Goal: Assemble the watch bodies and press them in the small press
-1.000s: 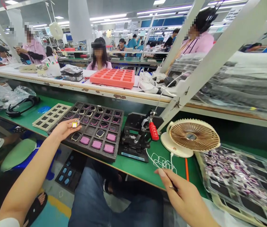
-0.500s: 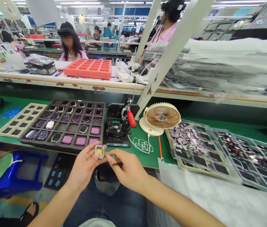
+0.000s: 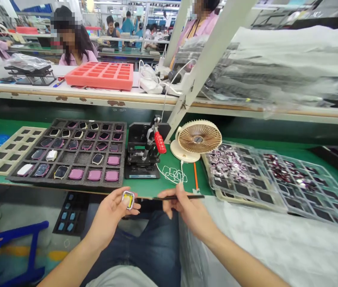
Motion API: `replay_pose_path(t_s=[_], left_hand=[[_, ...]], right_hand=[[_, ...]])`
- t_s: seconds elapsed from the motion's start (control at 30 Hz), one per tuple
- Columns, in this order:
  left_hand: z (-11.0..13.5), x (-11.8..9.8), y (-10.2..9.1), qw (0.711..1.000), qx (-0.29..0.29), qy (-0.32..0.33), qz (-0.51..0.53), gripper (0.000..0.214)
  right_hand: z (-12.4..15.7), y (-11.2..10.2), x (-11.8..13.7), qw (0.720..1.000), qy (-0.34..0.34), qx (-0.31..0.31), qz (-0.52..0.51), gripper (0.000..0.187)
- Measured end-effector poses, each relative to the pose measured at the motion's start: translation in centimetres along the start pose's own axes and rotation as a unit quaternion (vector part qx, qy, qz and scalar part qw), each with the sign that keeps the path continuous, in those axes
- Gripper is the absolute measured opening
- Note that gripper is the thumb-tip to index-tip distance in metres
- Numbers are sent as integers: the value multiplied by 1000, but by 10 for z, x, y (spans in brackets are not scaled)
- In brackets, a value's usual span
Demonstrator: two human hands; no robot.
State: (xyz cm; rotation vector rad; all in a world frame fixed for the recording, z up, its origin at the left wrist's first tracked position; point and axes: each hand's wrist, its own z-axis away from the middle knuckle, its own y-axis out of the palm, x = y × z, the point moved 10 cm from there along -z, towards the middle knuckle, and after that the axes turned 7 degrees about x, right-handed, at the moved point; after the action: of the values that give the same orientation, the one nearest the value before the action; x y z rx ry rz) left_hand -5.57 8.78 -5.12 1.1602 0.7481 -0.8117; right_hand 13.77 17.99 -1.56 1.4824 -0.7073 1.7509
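The left hand (image 3: 109,218) is clamping a small yellow-backed frame (image 3: 128,199) just below the foam tray (image 3: 67,181), keeping its face exposed; the right hand (image 3: 188,211), held apart, is gripping a thin black tool (image 3: 177,197) pen-style, aiming its tip toward the frame.

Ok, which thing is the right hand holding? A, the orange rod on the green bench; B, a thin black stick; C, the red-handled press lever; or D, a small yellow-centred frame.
B: the right hand pinches the thin black stick between its fingers, while the small yellow-centred frame sits in the left hand.
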Motion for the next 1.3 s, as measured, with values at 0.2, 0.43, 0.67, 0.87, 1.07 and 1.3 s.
replay_pose_path(t_s=[0.2, 0.43, 0.67, 0.87, 1.07, 1.3], left_hand=[[10, 11, 21, 999, 14, -28, -44, 53], [20, 13, 34, 997, 5, -24, -77, 49], [20, 16, 32, 997, -4, -32, -70, 51], [19, 17, 32, 997, -6, -36, -72, 50], [20, 17, 31, 997, -14, -31, -67, 50], [20, 24, 39, 996, 39, -82, 11, 55]], right_hand=[[32, 20, 42, 961, -239, 7, 140, 22], [58, 60, 56, 875, -399, 87, 259, 53], [56, 58, 47, 879, -396, 78, 255, 56], [56, 58, 51, 878, -398, 79, 254, 56], [59, 60, 49, 860, -413, 102, 282, 58], [68, 60, 31, 828, -448, 89, 326, 54]])
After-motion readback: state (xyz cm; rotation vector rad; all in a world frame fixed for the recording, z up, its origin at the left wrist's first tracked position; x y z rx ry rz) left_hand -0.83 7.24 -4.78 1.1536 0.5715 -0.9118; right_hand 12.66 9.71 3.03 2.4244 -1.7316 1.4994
